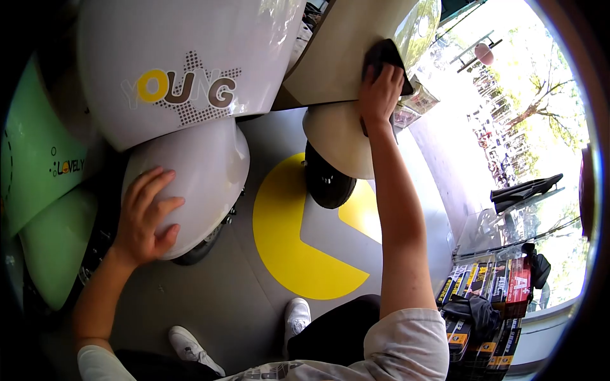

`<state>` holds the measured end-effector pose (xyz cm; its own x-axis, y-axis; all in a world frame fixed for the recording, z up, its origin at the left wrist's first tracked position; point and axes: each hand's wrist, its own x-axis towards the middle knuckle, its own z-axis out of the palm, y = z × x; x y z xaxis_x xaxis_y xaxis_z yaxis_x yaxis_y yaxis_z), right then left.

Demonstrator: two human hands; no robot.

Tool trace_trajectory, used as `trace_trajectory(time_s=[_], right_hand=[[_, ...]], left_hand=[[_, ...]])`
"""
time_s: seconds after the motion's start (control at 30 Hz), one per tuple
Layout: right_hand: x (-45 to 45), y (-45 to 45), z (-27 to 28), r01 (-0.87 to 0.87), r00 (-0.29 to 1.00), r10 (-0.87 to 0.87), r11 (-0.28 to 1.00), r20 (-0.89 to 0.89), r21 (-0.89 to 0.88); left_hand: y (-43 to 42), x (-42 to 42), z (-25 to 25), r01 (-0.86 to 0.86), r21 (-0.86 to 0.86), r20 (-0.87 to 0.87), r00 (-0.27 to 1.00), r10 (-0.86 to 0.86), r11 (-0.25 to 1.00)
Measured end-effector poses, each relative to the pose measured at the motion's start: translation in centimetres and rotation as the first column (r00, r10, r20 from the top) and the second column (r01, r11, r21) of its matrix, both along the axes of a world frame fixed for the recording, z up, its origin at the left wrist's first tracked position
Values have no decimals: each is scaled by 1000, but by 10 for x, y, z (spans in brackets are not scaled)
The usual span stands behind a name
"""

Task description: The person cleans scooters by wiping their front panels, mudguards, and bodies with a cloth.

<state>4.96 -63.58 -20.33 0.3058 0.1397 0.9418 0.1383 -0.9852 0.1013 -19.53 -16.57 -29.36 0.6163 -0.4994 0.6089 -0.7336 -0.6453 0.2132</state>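
A dark cloth (385,53) is pressed against the side of a beige scooter body (343,47), and my right hand (381,92) holds it there with the fingers bent over it. Part of the cloth hangs below the hand. My left hand (149,216) rests, fingers spread, on the white front fender (197,171) of a white scooter (184,38) with "YOUNG" lettering. Under the beige fender (340,136) a black wheel (329,181) shows.
A green scooter (47,152) stands at the far left. Stacked boxes (489,286) with a dark bag lie at the lower right by the window. A yellow marking (279,235) is on the grey floor (222,298).
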Motion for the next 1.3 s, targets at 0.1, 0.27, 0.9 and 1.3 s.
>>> trace_trajectory(time_s=[0.1,0.27,0.9,1.3], right_hand=[[2,-21,10,-49,997,66,926,-33,373],[19,-74,18,-5,996,53,848,-77,530],[28,-143,29,-92,872,400,699,-281,709],[33,-134,20,101,804,505,402,-313,910]], left_hand=[[0,1,0,2,3,1,1000,-2,1000],[0,0,0,7,8,-7,1000,-7,1000],[0,-1,0,15,23,-19,1000,-14,1000],[1,-1,-1,0,26,-8,1000,0,1000]])
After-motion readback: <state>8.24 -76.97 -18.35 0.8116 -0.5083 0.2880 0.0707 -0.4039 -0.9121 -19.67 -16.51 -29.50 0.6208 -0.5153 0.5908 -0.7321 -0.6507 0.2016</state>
